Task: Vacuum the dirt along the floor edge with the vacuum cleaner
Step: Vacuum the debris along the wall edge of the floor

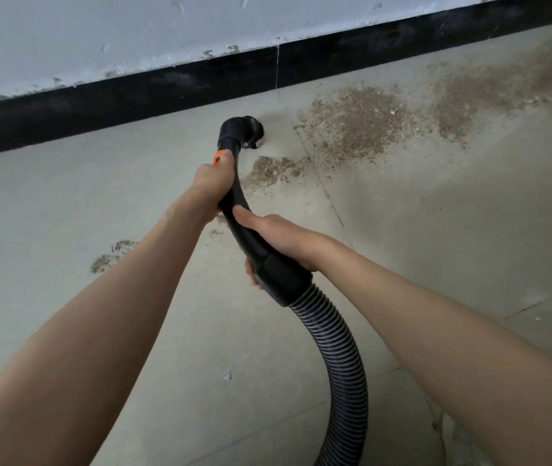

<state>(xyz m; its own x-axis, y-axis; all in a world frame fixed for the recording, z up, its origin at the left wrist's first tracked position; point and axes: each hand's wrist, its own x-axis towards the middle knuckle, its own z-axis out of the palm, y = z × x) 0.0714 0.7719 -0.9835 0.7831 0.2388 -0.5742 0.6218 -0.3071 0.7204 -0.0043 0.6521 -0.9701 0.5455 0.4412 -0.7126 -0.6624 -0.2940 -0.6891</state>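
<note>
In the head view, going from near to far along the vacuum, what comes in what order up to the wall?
Ribbed hose → right hand → left hand → orange tab → brush nozzle → black skirting → white wall.

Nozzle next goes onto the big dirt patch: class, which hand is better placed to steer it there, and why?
Left. The left hand grips the handle just behind the nozzle, nearest the dirt. The right hand sits farther back, by the hose.
</note>
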